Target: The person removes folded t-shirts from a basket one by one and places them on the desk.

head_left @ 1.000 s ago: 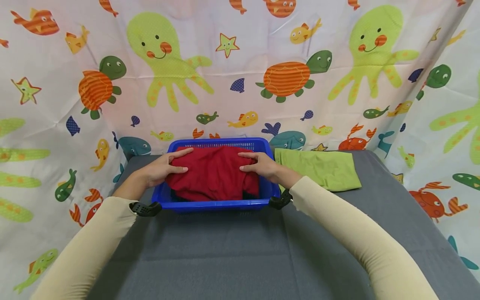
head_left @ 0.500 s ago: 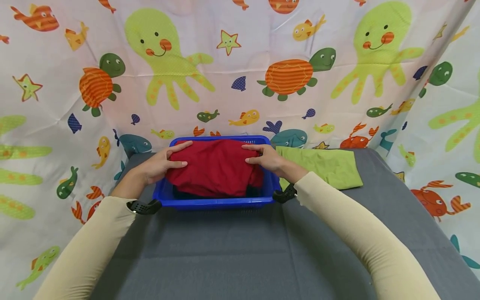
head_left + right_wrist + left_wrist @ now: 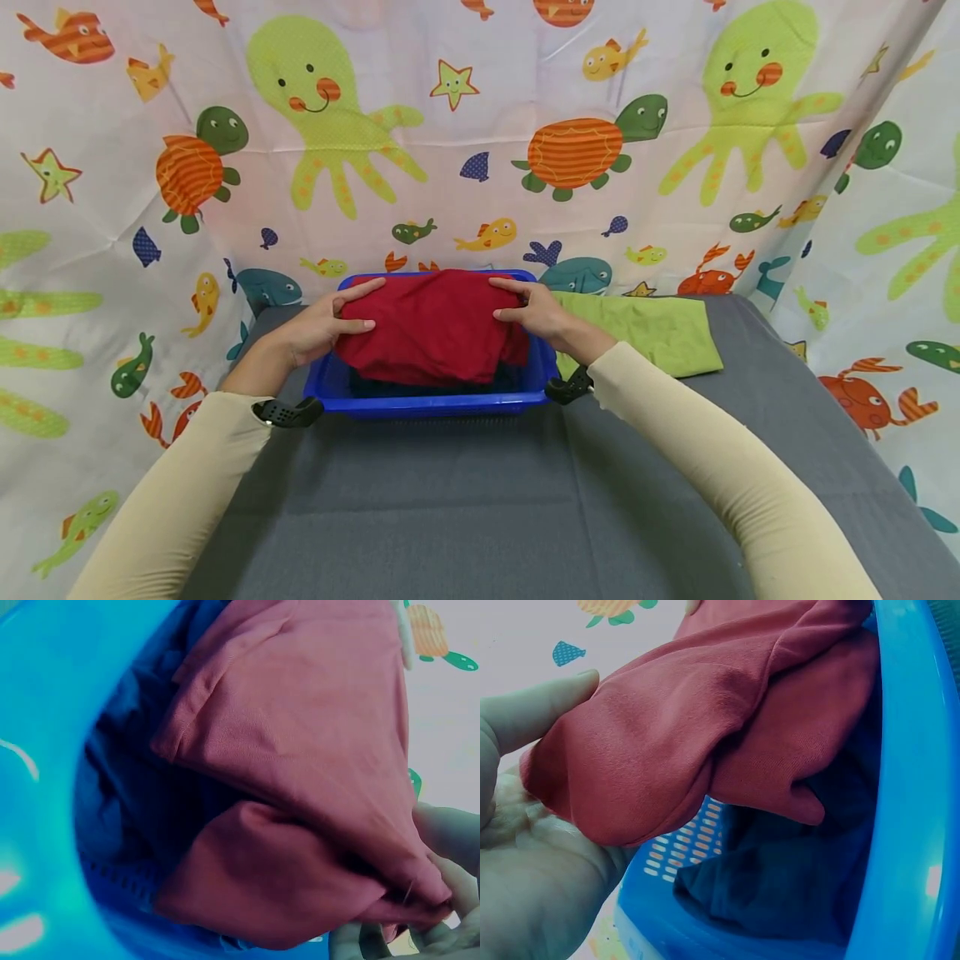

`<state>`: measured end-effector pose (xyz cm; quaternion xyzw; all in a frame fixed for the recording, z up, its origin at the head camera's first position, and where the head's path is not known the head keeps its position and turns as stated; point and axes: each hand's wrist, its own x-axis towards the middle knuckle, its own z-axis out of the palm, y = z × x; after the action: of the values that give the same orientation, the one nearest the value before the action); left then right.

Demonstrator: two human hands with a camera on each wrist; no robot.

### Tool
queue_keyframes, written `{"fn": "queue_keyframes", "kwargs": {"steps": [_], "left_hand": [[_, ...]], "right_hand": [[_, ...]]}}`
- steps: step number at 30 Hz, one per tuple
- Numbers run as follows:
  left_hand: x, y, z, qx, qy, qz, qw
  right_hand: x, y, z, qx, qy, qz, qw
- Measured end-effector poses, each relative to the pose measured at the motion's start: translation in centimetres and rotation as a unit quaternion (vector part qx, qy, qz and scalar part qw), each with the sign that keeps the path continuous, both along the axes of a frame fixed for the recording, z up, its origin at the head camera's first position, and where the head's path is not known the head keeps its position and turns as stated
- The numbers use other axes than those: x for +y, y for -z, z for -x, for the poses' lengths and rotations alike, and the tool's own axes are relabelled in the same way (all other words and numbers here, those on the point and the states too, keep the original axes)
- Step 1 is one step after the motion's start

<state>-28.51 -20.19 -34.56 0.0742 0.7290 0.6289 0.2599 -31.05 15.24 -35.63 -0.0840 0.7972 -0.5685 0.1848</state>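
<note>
A bunched red cloth [image 3: 431, 325] is held at its two ends over a blue plastic basket [image 3: 435, 407]. My left hand [image 3: 315, 329] grips its left end, thumb on the near side; the left wrist view shows the thumb [image 3: 551, 705] pressed against the fabric. At the other end my right hand [image 3: 543, 317] pinches the cloth, and gathered folds show between its fingers in the right wrist view. Dark blue cloth [image 3: 780, 877] lies in the basket below, mostly covered by the red cloth in the head view.
A flat, folded lime-green cloth [image 3: 637, 333] lies on the grey-covered table [image 3: 420, 517], right of the basket. Close behind hangs a white curtain [image 3: 420, 175] with printed sea animals, which also closes in both sides.
Both hands have raised the red cloth, and its upper edge now overlaps the basket's far rim. More of the dark cloth shows beneath. The green cloth has stayed put.
</note>
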Motion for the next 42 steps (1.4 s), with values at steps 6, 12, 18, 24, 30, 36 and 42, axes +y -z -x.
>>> {"fn": "queue_keyframes", "kwargs": {"steps": [6, 12, 18, 24, 30, 36, 42], "left_hand": [[0.4, -0.3, -0.2, 0.013, 0.008, -0.012, 0.9998], [0.7, -0.2, -0.5, 0.022, 0.010, -0.017, 0.9995], [0.8, -0.5, -0.7, 0.023, 0.008, -0.023, 0.9994], [0.9, -1.2, -0.7, 0.031, 0.012, -0.033, 0.9989], [1.0, -2.1, -0.7, 0.042, 0.009, -0.035, 0.9985], [1.1, -2.7, -0.4, 0.049, 0.015, -0.042, 0.9978], [0.8, -1.9, -0.4, 0.044, 0.022, 0.001, 0.9988]], "right_hand": [[0.3, -0.3, -0.2, 0.025, 0.012, 0.018, 0.9995], [0.6, -0.4, -0.3, 0.019, 0.010, 0.020, 0.9995], [1.1, -0.9, -0.3, 0.026, 0.001, 0.029, 0.9992], [1.5, -2.1, -0.3, 0.020, -0.006, 0.049, 0.9986], [1.7, -3.0, 0.0, -0.005, -0.014, 0.066, 0.9977], [1.7, -3.2, 0.2, -0.018, -0.006, 0.084, 0.9963], [1.0, -0.8, -0.2, -0.070, -0.049, 0.043, 0.9954]]}}
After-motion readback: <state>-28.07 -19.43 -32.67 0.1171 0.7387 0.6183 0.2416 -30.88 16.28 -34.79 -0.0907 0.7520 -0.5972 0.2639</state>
